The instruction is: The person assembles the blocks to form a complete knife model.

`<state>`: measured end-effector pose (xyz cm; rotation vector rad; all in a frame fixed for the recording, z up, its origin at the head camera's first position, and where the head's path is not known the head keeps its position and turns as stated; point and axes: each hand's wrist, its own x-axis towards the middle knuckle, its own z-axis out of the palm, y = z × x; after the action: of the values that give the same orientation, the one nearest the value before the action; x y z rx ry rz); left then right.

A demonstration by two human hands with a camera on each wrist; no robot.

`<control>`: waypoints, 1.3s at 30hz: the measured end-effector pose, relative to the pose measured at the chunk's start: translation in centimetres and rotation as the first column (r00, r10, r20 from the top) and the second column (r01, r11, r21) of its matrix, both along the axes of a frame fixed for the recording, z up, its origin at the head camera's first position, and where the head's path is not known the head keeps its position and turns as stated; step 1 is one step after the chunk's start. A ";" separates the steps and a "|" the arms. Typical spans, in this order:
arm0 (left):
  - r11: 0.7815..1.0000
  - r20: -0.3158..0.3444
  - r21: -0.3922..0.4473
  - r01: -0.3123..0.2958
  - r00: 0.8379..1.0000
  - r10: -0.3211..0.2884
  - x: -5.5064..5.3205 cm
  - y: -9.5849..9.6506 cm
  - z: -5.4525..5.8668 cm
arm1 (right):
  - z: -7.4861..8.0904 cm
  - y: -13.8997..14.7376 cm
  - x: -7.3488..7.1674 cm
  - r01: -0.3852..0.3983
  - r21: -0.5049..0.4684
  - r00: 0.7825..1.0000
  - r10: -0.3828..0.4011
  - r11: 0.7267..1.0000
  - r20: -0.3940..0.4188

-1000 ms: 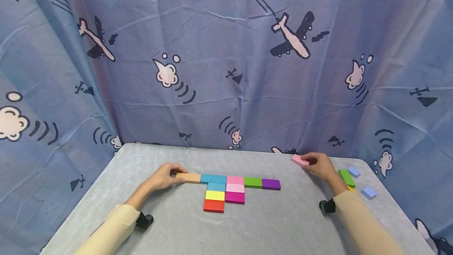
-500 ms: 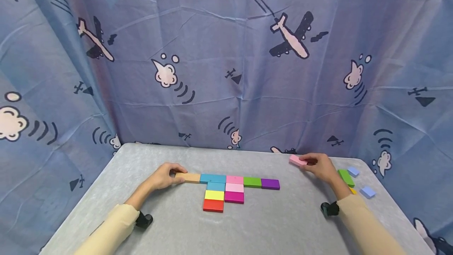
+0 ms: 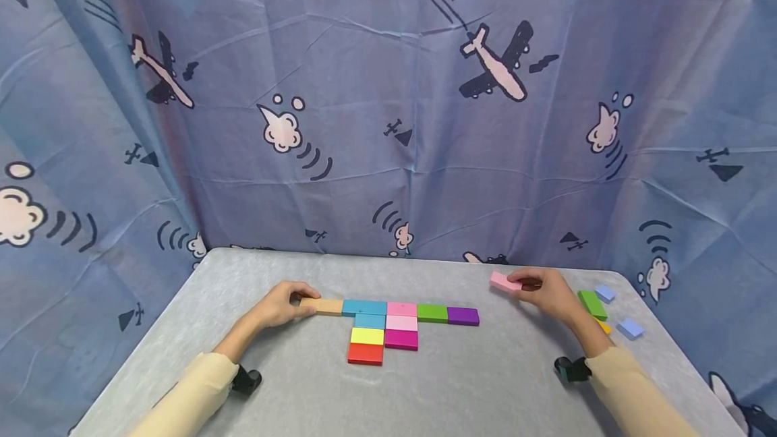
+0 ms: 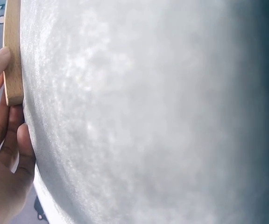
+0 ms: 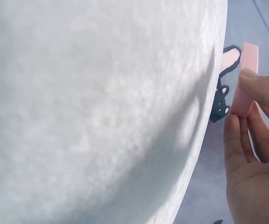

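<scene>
Pinching a pink block (image 3: 503, 281), right hand (image 3: 546, 294) sits near table's far edge (image 3: 364, 258).

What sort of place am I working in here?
Probably a curtained-off tabletop workspace: a pale table, an airplane-print curtain hanging behind it and at both sides, and coloured blocks laid out on top.

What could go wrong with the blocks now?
The right hand pinches a pink block by one end, so it might slip out and drop. The left hand grips the tan block, which touches the long blue block; a bump could push both crooked. The purple block sits nearest the right hand in that line, so it might get knocked too.
</scene>
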<state>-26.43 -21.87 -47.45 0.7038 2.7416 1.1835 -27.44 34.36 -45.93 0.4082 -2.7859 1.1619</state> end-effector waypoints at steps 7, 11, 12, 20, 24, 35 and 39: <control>1.000 0.013 0.000 -0.006 1.000 0.006 0.1 -0.1 -0.1 | 0.0 -0.9 1.1 -0.099 -0.021 0.995 0.099 0.995 -0.017; 1.000 0.011 -0.003 -0.009 1.000 0.009 0.0 -0.2 -0.2 | 0.3 -1.8 1.9 -0.140 -0.038 0.990 0.140 0.989 -0.006; 1.000 0.010 -0.003 -0.007 1.000 0.007 0.0 -0.2 -0.2 | 0.4 -2.0 2.1 -0.152 -0.042 0.988 0.152 0.987 -0.006; 1.000 -0.002 0.000 0.002 1.000 -0.002 0.0 -0.2 -0.2 | 1.2 -4.7 3.6 -0.275 -0.060 0.961 0.275 0.960 0.001; 1.000 -0.003 0.000 0.001 1.000 -0.001 0.0 -0.2 -0.3 | 1.3 -6.3 4.4 -0.316 -0.089 0.947 0.319 0.945 0.031; 1.000 0.013 0.002 -0.009 1.000 0.009 -0.1 -0.1 -0.1 | 1.4 -10.8 6.8 -0.419 -0.157 0.895 0.436 0.894 0.092; 1.000 0.004 0.003 -0.001 1.000 0.001 0.0 -0.1 0.0 | 1.5 -12.3 7.4 -0.432 -0.125 0.888 0.445 0.893 0.114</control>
<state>-26.46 -22.00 -47.45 0.6993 2.7376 1.1883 -20.04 22.06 -44.48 1.0309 -2.8202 1.4535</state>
